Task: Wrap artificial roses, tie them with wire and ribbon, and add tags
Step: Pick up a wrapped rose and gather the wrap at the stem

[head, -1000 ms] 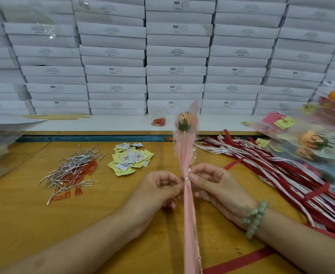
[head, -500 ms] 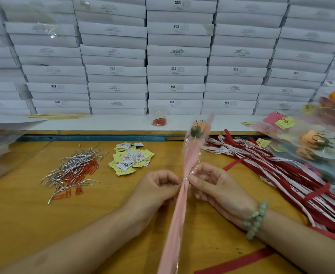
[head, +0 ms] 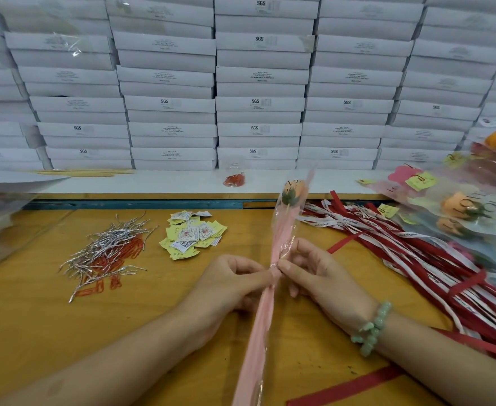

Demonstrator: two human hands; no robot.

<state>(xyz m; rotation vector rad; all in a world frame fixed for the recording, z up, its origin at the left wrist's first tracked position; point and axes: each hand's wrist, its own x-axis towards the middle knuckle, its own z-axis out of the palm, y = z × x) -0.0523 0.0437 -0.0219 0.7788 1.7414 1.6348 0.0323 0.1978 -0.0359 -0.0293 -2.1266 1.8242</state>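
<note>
The left hand and right hand are both pinching the wire round the rose, which is leaning up between them. The twist is probably wanting small, tight turns, with the wrap held gathered

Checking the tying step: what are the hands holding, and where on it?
The left hand and right hand pinch the wrapped rose at the silver wire tie, below the flower head.

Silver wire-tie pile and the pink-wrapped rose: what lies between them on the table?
A heap of yellow and white paper tags lies on the wooden table between the silver wire-tie pile and the pink-wrapped artificial rose, touching neither, in the head view.
</note>
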